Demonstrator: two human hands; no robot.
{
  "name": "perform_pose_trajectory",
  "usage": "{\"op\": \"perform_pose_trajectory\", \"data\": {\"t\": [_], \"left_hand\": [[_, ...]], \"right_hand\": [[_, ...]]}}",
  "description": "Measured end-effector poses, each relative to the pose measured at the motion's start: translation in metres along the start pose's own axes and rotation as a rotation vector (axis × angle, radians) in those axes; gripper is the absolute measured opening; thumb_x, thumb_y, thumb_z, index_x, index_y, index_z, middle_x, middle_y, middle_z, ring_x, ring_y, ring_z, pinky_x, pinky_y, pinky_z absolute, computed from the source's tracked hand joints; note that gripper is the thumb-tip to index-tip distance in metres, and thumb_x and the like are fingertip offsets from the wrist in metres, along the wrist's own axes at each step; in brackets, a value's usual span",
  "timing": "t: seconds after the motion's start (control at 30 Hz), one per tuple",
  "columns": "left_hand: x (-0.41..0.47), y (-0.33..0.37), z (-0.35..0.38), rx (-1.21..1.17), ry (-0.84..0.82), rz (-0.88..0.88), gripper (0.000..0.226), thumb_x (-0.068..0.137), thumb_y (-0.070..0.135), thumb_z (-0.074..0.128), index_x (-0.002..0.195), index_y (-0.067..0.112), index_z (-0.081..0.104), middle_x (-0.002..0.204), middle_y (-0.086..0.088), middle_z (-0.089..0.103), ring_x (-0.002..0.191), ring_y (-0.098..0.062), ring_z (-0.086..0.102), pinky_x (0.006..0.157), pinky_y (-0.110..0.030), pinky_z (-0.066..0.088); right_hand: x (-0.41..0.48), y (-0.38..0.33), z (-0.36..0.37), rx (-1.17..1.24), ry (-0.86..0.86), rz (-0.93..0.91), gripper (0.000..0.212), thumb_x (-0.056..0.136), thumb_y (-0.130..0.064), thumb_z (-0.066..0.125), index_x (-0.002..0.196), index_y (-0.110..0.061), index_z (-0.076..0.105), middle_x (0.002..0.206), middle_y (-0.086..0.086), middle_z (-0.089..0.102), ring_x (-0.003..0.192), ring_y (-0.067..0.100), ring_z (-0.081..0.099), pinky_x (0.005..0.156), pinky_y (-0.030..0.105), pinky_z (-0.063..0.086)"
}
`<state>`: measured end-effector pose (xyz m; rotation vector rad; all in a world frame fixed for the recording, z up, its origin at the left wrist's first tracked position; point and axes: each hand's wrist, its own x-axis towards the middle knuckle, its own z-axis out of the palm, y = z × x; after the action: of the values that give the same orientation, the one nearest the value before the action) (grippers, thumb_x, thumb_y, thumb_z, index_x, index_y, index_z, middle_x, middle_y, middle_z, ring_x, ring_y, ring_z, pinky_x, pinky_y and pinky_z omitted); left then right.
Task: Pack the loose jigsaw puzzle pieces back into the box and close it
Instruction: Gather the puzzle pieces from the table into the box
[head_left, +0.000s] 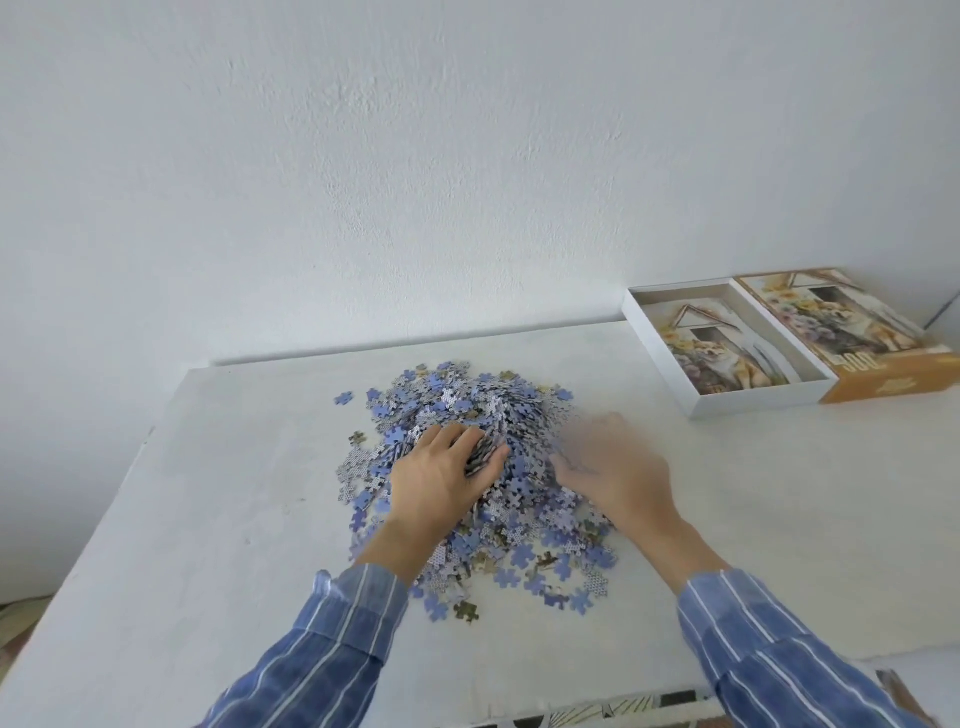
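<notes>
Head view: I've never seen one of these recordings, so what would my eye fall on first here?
A big heap of mostly blue pieces lies in the middle of the white table. Both hands are at it: the left hand grips a bunch, and the right hand is blurred. At the far right, the open box stands with its lid beside it.
</notes>
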<state>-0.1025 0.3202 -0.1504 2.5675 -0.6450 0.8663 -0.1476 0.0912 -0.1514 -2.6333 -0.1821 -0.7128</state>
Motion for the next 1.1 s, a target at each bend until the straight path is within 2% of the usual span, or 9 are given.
{"op": "perform_pose_trajectory", "data": {"t": [0.13,0.3,0.5,0.63,0.83,1.0,1.1], "left_hand": [[0.029,0.024,0.01,-0.027,0.036,0.041,0.043,0.093,0.057,0.051,0.076,0.021,0.065,0.066,0.009,0.058,0.059,-0.009,0.052,0.035,-0.02,0.039],[0.064,0.059,0.032,-0.038,0.057,0.048,0.044,0.092,0.057,0.049,0.074,0.021,0.065,0.064,0.008,0.058,0.057,-0.01,0.055,0.036,-0.017,0.034],[0.11,0.113,0.065,-0.039,0.102,0.052,0.04,0.09,0.054,0.053,0.072,0.021,0.063,0.063,0.007,0.056,0.057,-0.014,0.055,0.033,-0.021,0.036],[0.141,0.152,0.092,-0.028,0.12,0.032,0.038,0.088,0.054,0.054,0.07,0.021,0.062,0.062,0.007,0.055,0.057,-0.014,0.055,0.038,-0.018,0.028],[0.179,0.202,0.137,-0.04,0.079,-0.039,0.041,0.087,0.059,0.054,0.068,0.023,0.06,0.062,0.008,0.053,0.059,-0.013,0.054,0.036,-0.02,0.033],[0.206,0.231,0.173,-0.072,0.06,-0.075,0.047,0.088,0.062,0.045,0.071,0.022,0.061,0.063,0.007,0.054,0.06,-0.015,0.056,0.037,-0.021,0.036],[0.221,0.241,0.196,-0.077,-0.003,-0.121,0.05,0.088,0.065,0.04,0.073,0.021,0.061,0.066,0.008,0.054,0.063,-0.015,0.056,0.041,-0.022,0.037]], "right_hand": [[0.016,0.018,-0.013,0.009,0.014,0.032,0.031,0.083,-0.055,0.062,0.105,-0.033,0.066,0.092,-0.005,0.054,0.055,0.01,0.046,0.04,0.016,0.029],[0.035,0.052,-0.031,0.028,0.036,0.068,0.034,0.08,-0.058,0.057,0.103,-0.034,0.065,0.093,-0.005,0.056,0.059,0.015,0.056,0.04,0.025,0.045],[0.065,0.108,-0.061,0.027,0.079,0.075,0.031,0.079,-0.056,0.058,0.099,-0.033,0.066,0.092,-0.004,0.058,0.062,0.018,0.059,0.041,0.029,0.048],[0.084,0.154,-0.075,0.015,0.11,0.072,0.034,0.078,-0.056,0.058,0.097,-0.03,0.069,0.091,-0.003,0.06,0.062,0.019,0.06,0.039,0.027,0.045],[0.108,0.229,-0.089,-0.018,0.088,0.048,0.047,0.082,-0.064,0.055,0.104,-0.025,0.07,0.107,0.002,0.065,0.065,0.02,0.063,0.041,0.028,0.045],[0.118,0.276,-0.098,0.006,0.026,0.055,0.044,0.082,-0.053,0.069,0.117,-0.027,0.068,0.099,0.001,0.061,0.058,0.015,0.054,0.04,0.019,0.034],[0.121,0.301,-0.095,0.001,-0.03,0.064,0.046,0.081,-0.051,0.071,0.122,-0.03,0.065,0.099,0.001,0.06,0.059,0.014,0.052,0.04,0.021,0.037]]}}
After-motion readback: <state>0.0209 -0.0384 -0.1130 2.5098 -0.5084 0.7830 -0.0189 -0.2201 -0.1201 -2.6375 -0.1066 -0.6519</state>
